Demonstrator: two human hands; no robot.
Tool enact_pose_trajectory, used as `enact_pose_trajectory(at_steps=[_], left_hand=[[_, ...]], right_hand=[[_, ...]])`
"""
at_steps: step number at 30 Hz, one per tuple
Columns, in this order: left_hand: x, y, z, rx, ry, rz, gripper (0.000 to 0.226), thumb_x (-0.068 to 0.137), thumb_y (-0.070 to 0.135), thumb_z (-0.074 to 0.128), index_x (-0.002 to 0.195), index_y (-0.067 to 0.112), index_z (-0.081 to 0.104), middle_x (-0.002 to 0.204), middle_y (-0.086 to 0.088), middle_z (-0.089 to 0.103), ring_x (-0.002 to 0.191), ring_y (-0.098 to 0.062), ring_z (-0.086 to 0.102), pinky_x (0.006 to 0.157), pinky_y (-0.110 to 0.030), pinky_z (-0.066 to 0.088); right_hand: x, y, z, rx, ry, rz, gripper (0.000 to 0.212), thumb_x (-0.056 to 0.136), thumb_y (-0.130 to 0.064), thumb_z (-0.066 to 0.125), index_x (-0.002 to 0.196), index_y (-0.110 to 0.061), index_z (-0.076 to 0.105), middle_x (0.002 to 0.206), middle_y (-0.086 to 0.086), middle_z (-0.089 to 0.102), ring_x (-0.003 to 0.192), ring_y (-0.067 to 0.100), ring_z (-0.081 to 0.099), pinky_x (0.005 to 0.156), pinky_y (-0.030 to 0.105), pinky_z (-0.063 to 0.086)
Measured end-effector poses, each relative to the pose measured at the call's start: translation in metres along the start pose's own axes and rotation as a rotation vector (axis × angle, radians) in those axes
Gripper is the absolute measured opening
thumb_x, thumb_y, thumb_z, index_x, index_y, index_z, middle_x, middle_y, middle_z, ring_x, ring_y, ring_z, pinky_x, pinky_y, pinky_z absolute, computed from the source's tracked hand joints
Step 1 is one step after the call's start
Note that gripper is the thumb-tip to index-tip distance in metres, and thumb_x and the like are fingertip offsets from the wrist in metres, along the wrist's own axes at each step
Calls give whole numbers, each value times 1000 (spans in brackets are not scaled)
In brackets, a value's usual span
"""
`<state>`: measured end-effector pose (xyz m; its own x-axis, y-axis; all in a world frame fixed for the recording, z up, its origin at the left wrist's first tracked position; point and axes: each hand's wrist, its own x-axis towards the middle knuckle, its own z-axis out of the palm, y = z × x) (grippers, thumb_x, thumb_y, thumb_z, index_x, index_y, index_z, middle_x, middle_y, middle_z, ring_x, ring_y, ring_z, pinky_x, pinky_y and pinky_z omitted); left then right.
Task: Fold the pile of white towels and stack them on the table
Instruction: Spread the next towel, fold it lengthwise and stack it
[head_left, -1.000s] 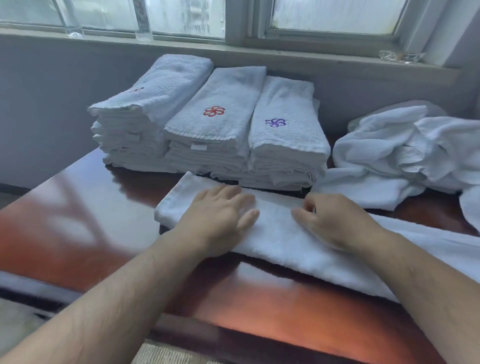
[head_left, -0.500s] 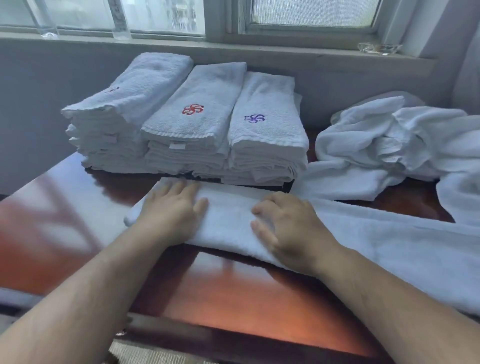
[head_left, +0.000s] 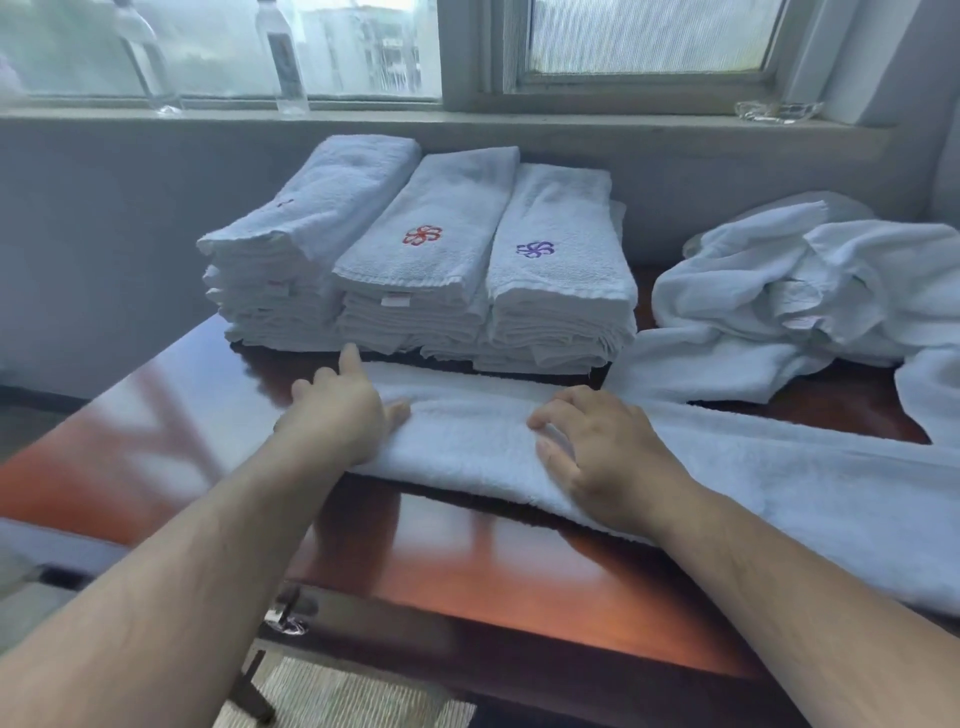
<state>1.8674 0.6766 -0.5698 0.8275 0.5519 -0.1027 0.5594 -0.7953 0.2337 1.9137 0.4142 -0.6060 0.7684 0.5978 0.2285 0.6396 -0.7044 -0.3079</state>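
A long white towel (head_left: 727, 467), folded into a narrow strip, lies across the brown table (head_left: 467, 561) and runs off to the right. My left hand (head_left: 337, 415) rests on its left end, fingers spread past the edge and thumb on top. My right hand (head_left: 597, 441) presses on the strip near its middle with bent fingers. Behind stand three stacks of folded towels (head_left: 431, 270); the middle one bears a red flower mark, the right one a purple one. A loose pile of unfolded white towels (head_left: 805, 291) lies at the back right.
A grey wall and window sill (head_left: 467, 124) run close behind the stacks. Two clear bottles (head_left: 280, 57) and a glass dish (head_left: 774, 110) stand on the sill. The table's front edge is near me, with a floor mat (head_left: 337, 696) below.
My left hand has slid left along the strip to its end. My right hand followed leftward and its fingers are more bent. The view has shifted so the stacks sit further right.
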Motion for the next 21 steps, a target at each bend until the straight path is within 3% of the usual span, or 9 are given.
enact_pose_trajectory(at_steps=[3, 6, 9, 11, 15, 17, 19, 21], left_hand=[[4, -1, -18, -57, -96, -56, 113, 79, 59, 77, 151, 0, 14, 141, -24, 46, 125, -40, 51, 101, -44, 46], [5, -12, -27, -34, -142, -67, 122, 72, 65, 79, 152, -3, 17, 142, -18, 51, 125, -35, 53, 99, -39, 46], [3, -25, -28, -200, -184, 1, 96, 64, 65, 80, 137, 9, 52, 128, -10, 64, 117, -31, 60, 103, -42, 47], [1, -35, -28, -398, -189, 30, 78, 56, 54, 77, 119, 10, 64, 116, -14, 70, 108, -31, 66, 100, -45, 52], [-7, -51, -32, -696, -345, -38, 55, 63, 32, 83, 109, 4, 71, 105, -16, 76, 97, -29, 74, 89, -41, 60], [-11, -54, -33, -863, -396, -77, 51, 65, 23, 88, 108, 1, 72, 101, -15, 77, 87, -26, 76, 74, -33, 62], [-17, -51, -35, -1023, -407, -94, 41, 79, 24, 82, 111, 2, 71, 100, -14, 77, 78, -22, 76, 58, -27, 59], [-24, -42, -42, -1108, -402, -84, 30, 89, 22, 72, 114, 6, 70, 100, -13, 77, 78, -24, 76, 60, -30, 59]], right_hand=[[-5, -2, -1, 6, -8, -8, 29, 102, -41, 43, 127, -37, 56, 122, -19, 45, 118, 10, 39, 97, 27, 22], [-10, -6, -3, 16, -8, -26, 28, 101, -41, 44, 126, -37, 56, 121, -21, 45, 115, 8, 39, 98, 26, 22], [-14, -7, -6, 18, -21, -23, 28, 101, -41, 44, 126, -38, 56, 121, -22, 45, 114, 6, 38, 97, 26, 22], [-15, -8, -7, 24, -29, -11, 28, 101, -41, 45, 126, -38, 56, 121, -23, 45, 113, 5, 37, 97, 25, 23], [-12, -13, -12, 52, -64, 25, 28, 99, -39, 50, 126, -36, 60, 120, -21, 46, 113, 6, 41, 105, 29, 32], [-10, -15, -17, 96, -108, 52, 24, 98, -40, 53, 120, -35, 63, 117, -21, 49, 114, 6, 45, 104, 29, 37], [-8, -18, -22, 218, -103, 106, 13, 97, -40, 55, 103, -38, 67, 111, -21, 55, 108, 2, 52, 92, 23, 42], [-8, -20, -27, 357, -25, 175, 13, 96, -38, 57, 87, -37, 67, 100, -18, 63, 96, -3, 58, 78, 17, 42]])
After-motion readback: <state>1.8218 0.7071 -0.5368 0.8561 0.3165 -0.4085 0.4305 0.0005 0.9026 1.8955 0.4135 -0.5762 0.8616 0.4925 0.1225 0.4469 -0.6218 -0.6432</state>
